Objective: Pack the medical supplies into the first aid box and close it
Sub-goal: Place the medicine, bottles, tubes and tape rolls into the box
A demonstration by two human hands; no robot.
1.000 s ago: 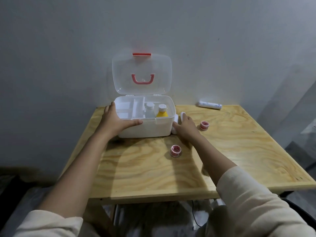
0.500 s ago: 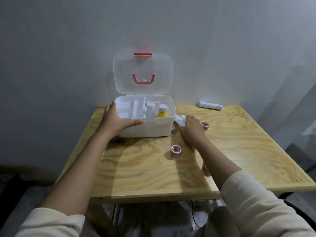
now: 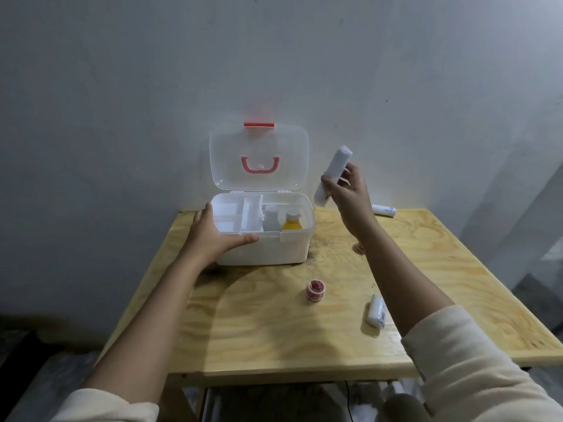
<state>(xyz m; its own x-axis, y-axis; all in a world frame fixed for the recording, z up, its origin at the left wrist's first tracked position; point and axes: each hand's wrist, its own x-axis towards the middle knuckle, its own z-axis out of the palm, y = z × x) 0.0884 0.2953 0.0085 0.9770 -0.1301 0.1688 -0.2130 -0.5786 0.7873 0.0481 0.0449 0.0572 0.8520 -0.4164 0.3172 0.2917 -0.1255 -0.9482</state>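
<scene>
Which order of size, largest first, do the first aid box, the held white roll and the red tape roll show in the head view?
1. first aid box
2. white roll in the right hand
3. red tape roll
The gaps are clear; nearness hardly matters.

Box (image 3: 268, 251) white; lid (image 3: 259, 144) clear, handle (image 3: 260, 171) red. Bottle (image 3: 292, 226) yellow. Held roll (image 3: 334, 173) white. Tape (image 3: 315, 290), box's 5 o'clock, red. Table (image 3: 274, 330) pale wood grain.
</scene>
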